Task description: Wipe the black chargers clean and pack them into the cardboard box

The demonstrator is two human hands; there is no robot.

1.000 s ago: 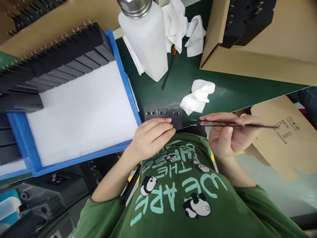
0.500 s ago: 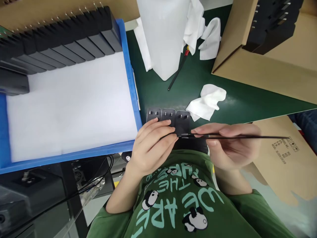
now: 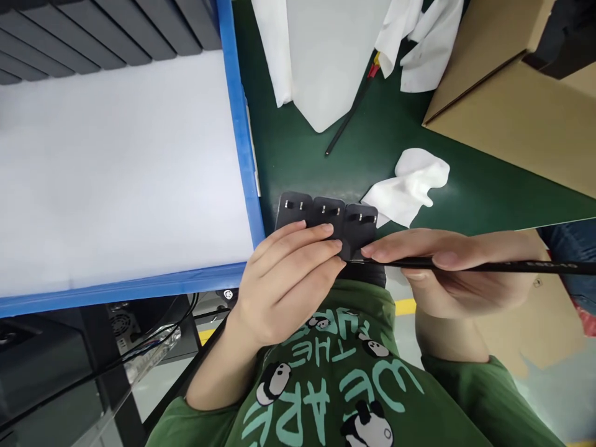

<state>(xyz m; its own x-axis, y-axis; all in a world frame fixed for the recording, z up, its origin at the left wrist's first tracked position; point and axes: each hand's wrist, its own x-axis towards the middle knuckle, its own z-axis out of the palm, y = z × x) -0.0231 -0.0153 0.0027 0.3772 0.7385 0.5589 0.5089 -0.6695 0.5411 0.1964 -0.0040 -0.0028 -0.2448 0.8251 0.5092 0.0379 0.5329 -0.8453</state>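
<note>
My left hand [image 3: 291,273] is closed over a row of three black plug-pronged blocks [image 3: 362,230], its fingers lying across their lower part. Metal prongs stick up along the blocks' far side. My right hand [image 3: 465,267] grips thin black tweezers [image 3: 503,267] between thumb and fingers. The tweezers' tips reach the near edge of the rightmost block, beside my left fingertips. What the tips touch there is too small to make out. My right index finger rests at that block's corner.
A blue-edged tray [image 3: 242,155] with a white liner stands left, dark grey blocks [image 3: 116,37] lined along its back. On the green table [image 3: 298,161] lie a white cloth [image 3: 410,186], a black stick [image 3: 347,127] and a pale translucent sheet [image 3: 330,68]. A cardboard box [image 3: 503,118] stands right.
The view has moved closer, so the hands and blocks look larger. The tweezers have turned, showing their broad side with lettering. Both hands keep their holds.
</note>
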